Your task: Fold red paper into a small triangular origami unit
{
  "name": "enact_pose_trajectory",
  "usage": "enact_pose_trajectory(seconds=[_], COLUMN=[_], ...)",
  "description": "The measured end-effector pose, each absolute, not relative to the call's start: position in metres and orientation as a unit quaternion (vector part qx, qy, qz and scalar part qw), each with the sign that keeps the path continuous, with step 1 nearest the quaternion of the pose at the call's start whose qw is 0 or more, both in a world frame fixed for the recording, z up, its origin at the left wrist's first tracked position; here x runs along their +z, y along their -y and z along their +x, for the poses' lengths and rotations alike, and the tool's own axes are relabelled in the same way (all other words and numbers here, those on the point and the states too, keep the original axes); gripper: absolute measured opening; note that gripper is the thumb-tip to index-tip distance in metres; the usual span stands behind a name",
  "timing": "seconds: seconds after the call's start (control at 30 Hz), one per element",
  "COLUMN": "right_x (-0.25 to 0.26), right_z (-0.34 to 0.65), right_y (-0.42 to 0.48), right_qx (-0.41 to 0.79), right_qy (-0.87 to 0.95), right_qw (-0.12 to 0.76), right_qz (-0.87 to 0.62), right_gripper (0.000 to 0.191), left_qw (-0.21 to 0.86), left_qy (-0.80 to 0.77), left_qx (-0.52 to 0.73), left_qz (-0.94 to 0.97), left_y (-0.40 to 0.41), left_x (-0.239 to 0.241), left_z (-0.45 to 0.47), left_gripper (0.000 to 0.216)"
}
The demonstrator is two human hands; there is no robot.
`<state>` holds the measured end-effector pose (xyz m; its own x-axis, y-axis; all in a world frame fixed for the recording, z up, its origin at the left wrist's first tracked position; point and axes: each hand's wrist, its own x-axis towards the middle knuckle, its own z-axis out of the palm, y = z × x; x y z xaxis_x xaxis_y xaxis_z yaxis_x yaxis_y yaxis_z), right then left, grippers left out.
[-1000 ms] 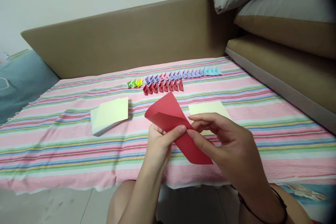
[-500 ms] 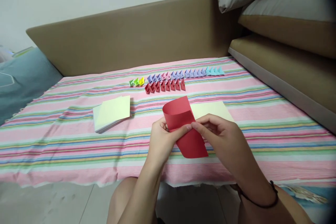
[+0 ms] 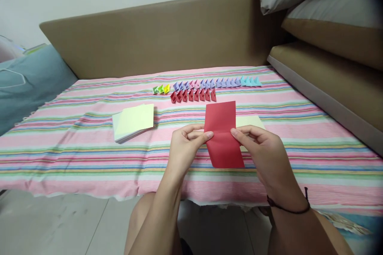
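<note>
Red rectangular folded paper sheet (image 3: 224,135) was held above the pink striped cloth (image 3: 74,155), centre of view. Left hand (image 3: 187,147) pinched its 9 o'clock edge between thumb and fingers; right hand (image 3: 263,151) pinched its 3 o'clock edge likewise. A single pale yellow paper square (image 3: 251,121) lay partly behind it. Stack of pale yellow paper squares (image 3: 134,121) sat at 9 o'clock, well apart. Rows of small coloured folded paper pieces (image 3: 206,85) lay at 12 o'clock.

Your red sheet (image 3: 223,135) is smooth, matt paper. The striped cloth (image 3: 74,159) beneath looks woven and finely ribbed. The pale yellow stack (image 3: 134,121) is matt paper too; the floor (image 3: 60,223) is smooth tile with a faint sheen.
</note>
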<state>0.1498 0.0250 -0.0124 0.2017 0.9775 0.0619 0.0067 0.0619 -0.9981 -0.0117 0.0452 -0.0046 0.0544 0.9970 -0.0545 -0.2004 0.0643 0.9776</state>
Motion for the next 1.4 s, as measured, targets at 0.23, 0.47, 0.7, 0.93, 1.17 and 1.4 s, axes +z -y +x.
enact_pose_trajectory(seconds=[0.23, 0.47, 0.7, 0.93, 1.17, 1.4], right_x=[-0.012, -0.014, -0.016, -0.018, -0.019, -0.023], right_z=[0.149, 0.149, 0.151, 0.149, 0.148, 0.151], right_y=[-0.026, -0.025, -0.024, -0.024, -0.025, -0.028], right_qx=[0.407, 0.395, 0.393, 0.404, 0.383, 0.353], right_qy=[0.442, 0.429, 0.426, 0.404, 0.386, 0.37], right_qw=[0.588, 0.595, 0.582, 0.592, 0.597, 0.632], right_qz=[-0.541, -0.553, -0.57, -0.568, -0.59, -0.583], right_gripper=[0.015, 0.015, 0.018, 0.023, 0.025, 0.02], left_qw=[0.572, 0.592, 0.604, 0.632, 0.624, 0.606], left_qy=[-0.458, -0.445, -0.436, -0.414, -0.424, -0.444], left_qx=[0.506, 0.498, 0.467, 0.445, 0.427, 0.41], left_qz=[0.454, 0.451, 0.476, 0.48, 0.499, 0.517], left_y=[-0.046, -0.046, -0.044, -0.044, -0.042, -0.043], left_x=[-0.006, -0.009, -0.015, -0.017, -0.015, -0.013], left_z=[-0.011, -0.011, -0.01, -0.01, -0.01, -0.011], left_gripper=[0.032, 0.03, 0.033, 0.036, 0.036, 0.038])
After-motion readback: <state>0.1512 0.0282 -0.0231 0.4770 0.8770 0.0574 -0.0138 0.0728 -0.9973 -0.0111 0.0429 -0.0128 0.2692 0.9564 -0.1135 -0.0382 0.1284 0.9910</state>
